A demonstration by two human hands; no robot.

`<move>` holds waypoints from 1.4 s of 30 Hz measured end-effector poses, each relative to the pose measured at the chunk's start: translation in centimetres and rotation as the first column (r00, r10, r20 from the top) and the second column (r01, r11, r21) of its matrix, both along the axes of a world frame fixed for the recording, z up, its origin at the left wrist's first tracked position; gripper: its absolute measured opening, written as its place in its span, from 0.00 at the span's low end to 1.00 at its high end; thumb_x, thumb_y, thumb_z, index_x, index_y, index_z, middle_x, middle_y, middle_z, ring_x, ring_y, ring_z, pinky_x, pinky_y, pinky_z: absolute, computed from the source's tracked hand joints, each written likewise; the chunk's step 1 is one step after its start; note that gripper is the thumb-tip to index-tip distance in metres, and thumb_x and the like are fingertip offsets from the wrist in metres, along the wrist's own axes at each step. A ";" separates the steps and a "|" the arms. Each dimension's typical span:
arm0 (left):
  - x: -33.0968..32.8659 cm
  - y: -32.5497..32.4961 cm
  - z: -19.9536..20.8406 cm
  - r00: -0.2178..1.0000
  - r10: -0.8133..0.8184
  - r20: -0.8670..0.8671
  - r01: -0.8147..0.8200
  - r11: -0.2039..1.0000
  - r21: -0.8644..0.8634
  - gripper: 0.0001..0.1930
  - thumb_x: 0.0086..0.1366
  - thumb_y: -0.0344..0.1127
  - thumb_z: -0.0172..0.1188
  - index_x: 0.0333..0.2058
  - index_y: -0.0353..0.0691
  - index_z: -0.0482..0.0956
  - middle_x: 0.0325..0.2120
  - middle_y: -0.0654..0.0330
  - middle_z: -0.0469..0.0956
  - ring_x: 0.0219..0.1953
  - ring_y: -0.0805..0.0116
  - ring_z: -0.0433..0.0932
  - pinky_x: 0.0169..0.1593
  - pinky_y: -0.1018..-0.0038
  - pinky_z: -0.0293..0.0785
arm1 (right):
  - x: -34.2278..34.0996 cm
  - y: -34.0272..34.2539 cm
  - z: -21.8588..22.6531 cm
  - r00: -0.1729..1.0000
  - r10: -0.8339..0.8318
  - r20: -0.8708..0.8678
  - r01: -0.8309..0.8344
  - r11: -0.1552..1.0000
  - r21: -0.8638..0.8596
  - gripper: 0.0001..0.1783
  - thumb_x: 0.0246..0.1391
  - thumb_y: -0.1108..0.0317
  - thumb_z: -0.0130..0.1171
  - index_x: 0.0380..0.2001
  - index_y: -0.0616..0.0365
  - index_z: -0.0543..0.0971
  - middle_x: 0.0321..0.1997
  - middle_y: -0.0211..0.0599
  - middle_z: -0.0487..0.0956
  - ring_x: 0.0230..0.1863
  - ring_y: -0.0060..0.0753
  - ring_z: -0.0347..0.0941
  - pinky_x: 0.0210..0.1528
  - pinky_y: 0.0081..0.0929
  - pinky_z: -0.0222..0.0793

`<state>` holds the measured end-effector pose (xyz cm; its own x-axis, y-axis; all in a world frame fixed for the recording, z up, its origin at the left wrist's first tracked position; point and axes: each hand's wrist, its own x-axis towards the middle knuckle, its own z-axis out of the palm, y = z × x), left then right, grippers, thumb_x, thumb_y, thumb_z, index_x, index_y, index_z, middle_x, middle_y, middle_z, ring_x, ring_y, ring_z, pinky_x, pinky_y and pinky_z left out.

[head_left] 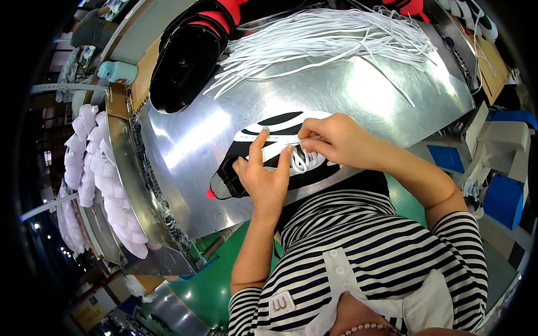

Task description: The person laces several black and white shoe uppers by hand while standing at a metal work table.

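Your striped shirt sits nearside of the shoe upper, where your right hand pinches a white lace and your left hand rests, fingers spread apart.

Remotely, I'm seeing a striped black-and-white shirt, short sleeves, white collar, chest patch and beaded necklace.

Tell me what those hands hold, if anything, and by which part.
The right hand appears to pinch a flat white shoelace over a black-and-white fabric shoe upper; exactly where along it is hidden. The left hand rests on the upper.
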<state>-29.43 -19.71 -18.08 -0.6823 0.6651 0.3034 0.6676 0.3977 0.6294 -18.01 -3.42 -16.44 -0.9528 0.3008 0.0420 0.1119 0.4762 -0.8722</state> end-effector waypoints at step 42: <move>-1.6 0.8 2.3 0.658 -0.101 0.746 0.134 0.991 0.016 0.29 0.57 0.22 0.65 0.57 0.34 0.67 0.43 0.55 0.77 0.43 0.71 0.77 0.47 0.75 0.75 | -0.5 -2.2 -2.7 0.934 -0.147 -0.325 0.250 0.919 0.306 0.15 0.44 0.69 0.66 0.40 0.48 0.83 0.24 0.28 0.80 0.22 0.32 0.77 0.23 0.26 0.68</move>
